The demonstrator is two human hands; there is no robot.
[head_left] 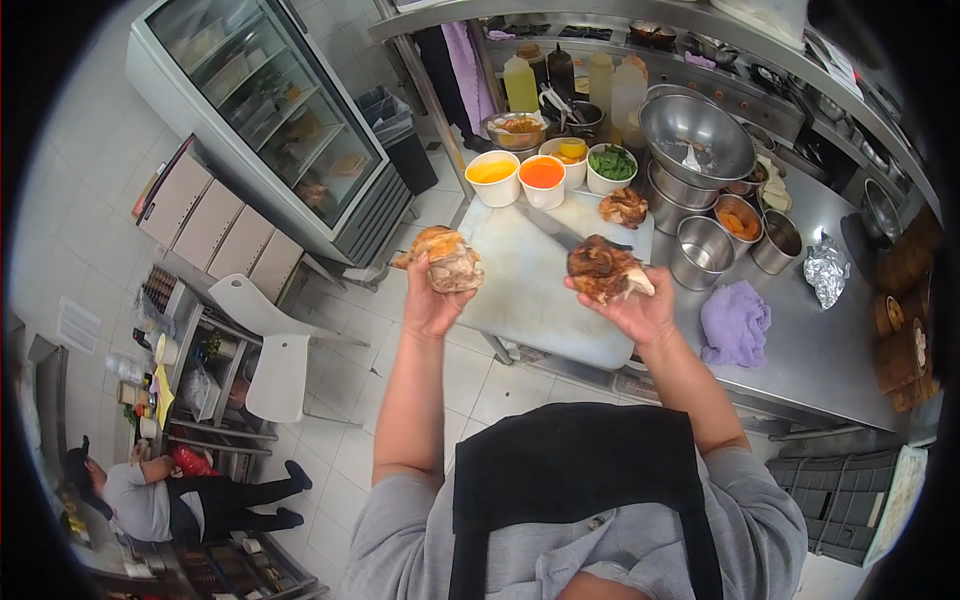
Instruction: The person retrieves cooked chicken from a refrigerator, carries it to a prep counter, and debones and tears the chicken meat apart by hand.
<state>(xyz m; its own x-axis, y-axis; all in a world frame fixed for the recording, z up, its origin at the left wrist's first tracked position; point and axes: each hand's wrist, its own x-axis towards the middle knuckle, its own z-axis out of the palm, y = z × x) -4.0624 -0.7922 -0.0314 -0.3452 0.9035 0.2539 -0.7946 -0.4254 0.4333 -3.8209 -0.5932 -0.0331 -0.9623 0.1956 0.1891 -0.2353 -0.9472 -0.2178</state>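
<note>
My left hand [437, 308] grips a piece of roast chicken [447, 262], pale meat showing on its near side, held up at the left edge of the white cutting board [540, 320]. In my right hand [645, 312] is another piece of roast chicken [603, 270] with dark browned skin and torn white meat at one end. Behind that piece a knife [548, 226] lies on the board, its handle end partly hidden. A third browned chicken piece [624, 207] rests at the board's far right corner.
Tubs of yellow sauce [492, 177], orange sauce [542, 174] and green leaves [611, 166] line the board's far edge. Right of it stand a large steel bowl [697, 135], metal pots [703, 250], a purple cloth [736, 322] and crumpled foil [826, 270]. Another person [180, 495] works at far left.
</note>
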